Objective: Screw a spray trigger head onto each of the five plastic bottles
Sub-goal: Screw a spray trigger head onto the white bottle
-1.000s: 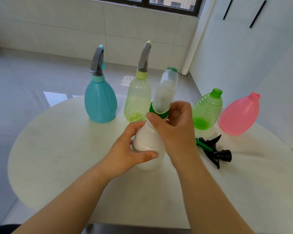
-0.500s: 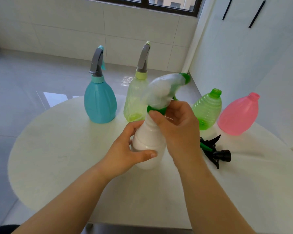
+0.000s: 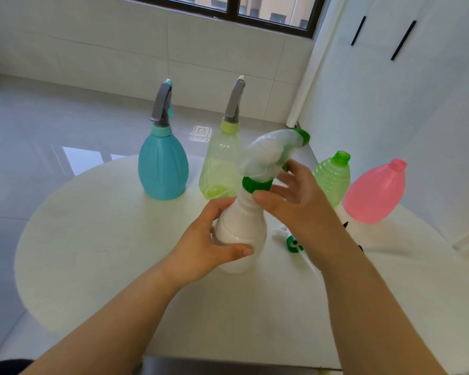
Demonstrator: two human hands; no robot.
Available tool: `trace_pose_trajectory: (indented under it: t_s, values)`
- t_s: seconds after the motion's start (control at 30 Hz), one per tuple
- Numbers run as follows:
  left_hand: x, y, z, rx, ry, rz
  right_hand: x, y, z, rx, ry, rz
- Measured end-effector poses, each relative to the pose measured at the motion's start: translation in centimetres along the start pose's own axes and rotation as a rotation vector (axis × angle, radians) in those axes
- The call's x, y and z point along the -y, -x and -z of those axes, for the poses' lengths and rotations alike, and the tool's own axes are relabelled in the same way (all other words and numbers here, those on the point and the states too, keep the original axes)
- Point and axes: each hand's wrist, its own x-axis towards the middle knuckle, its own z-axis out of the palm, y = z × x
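Note:
A white bottle (image 3: 241,228) stands on the round white table (image 3: 106,239), and my left hand (image 3: 206,247) is wrapped around its body. On its neck sits a translucent trigger head (image 3: 268,155) with a green collar (image 3: 255,184), nozzle pointing right. My right hand (image 3: 301,207) hovers beside the collar with fingers spread, thumb tip near the neck. The teal bottle (image 3: 163,169) and the yellow-green bottle (image 3: 220,163) carry grey trigger heads. The green bottle (image 3: 332,177) and the pink bottle (image 3: 374,193) have bare necks.
A loose white and green trigger head (image 3: 291,243) lies on the table by my right wrist. A black trigger head (image 3: 345,224) is mostly hidden behind my right forearm. The table edge runs close to my body; white cabinets stand at the right.
The trigger head has turned, its nozzle swinging from pointing away to pointing right. My right hand's fingers have come off the collar and spread. My left hand kept its hold.

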Motion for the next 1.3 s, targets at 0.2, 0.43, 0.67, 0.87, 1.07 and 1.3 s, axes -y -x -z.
trace_pose_trajectory:
  t_s: [0.2, 0.43, 0.67, 0.87, 1.07, 1.3]
  values:
    - [0.2, -0.2, 0.2, 0.019, -0.012, -0.005, 0.0, -1.8, -0.9, 0.056, -0.145, 0.064]
    - [0.4, -0.3, -0.4, -0.059, -0.033, -0.028, -0.6, -0.2, -4.9, -0.363, -0.118, 0.163]
    - [-0.2, -0.3, 0.2, 0.032, 0.014, 0.002, -0.8, 0.9, -1.2, -0.092, -0.257, 0.097]
    - [0.1, -0.3, 0.2, 0.031, -0.022, -0.003, 0.6, 0.1, 0.5, -0.083, -0.121, 0.119]
    - [0.3, -0.2, 0.0, -0.017, -0.024, -0.011, 0.3, 1.0, -1.8, -0.461, 0.117, 0.247]
    - [-0.3, -0.6, 0.7, 0.098, -0.028, 0.034, 1.5, -0.9, -0.1, 0.127, -0.034, 0.096]
